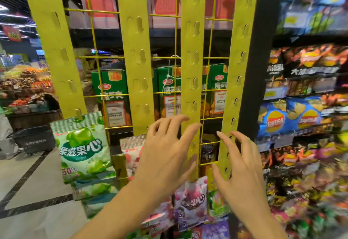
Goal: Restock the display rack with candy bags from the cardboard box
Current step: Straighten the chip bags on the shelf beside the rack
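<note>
The display rack (139,54) is a yellow wire grid with several vertical yellow hanging strips, most hooks bare. A green candy bag (82,144) hangs low on the leftmost strip, with more green bags below it. A pink bag (131,150) hangs on the second strip, partly behind my left hand (165,148). A purple bag (192,201) hangs under the third strip. My left hand is spread in front of the third strip, holding nothing. My right hand (239,165) is spread in front of the fourth strip, also holding nothing. The cardboard box is out of view.
Green drink cartons (111,90) stand behind the grid. A black shelf post (258,69) borders the rack on the right, with shelves of chip bags (293,118) beyond it. Tiled floor (28,182) and produce bins (24,88) lie to the left.
</note>
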Demonstrator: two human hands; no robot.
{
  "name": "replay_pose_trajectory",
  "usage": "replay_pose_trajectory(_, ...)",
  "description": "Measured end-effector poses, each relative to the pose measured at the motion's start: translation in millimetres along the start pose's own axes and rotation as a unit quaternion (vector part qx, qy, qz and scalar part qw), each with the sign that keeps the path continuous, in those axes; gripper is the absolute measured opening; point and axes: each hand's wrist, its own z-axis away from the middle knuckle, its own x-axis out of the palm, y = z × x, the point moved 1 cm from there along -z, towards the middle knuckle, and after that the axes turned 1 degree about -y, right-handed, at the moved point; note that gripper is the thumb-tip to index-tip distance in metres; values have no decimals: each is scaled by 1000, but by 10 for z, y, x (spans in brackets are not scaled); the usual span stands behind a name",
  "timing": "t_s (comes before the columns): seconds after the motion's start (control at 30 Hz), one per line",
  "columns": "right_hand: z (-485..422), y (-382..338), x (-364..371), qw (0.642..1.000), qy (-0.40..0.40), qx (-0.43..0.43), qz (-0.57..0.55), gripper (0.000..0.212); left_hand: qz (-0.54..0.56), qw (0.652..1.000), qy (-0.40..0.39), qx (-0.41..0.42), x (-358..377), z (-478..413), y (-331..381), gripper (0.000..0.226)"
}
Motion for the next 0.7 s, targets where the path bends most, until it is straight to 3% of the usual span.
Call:
replay_pose_trajectory(0.23, 93, 1320, -697, 954, -156, 56, 248, 98, -8, 991, -111, 80, 880, -400, 1100, 73)
replay_pose_trajectory(0.5, 597, 2477, -1342, 908, -251, 157, 298, 99, 39, 970, -198, 135, 1702, -620, 2499, 74)
replay_pose_trajectory(0.7, 1084, 3114, -1411, 897, -265, 202, 291, 91, 72, 951, -250, 167, 2220, -549, 3177, 72)
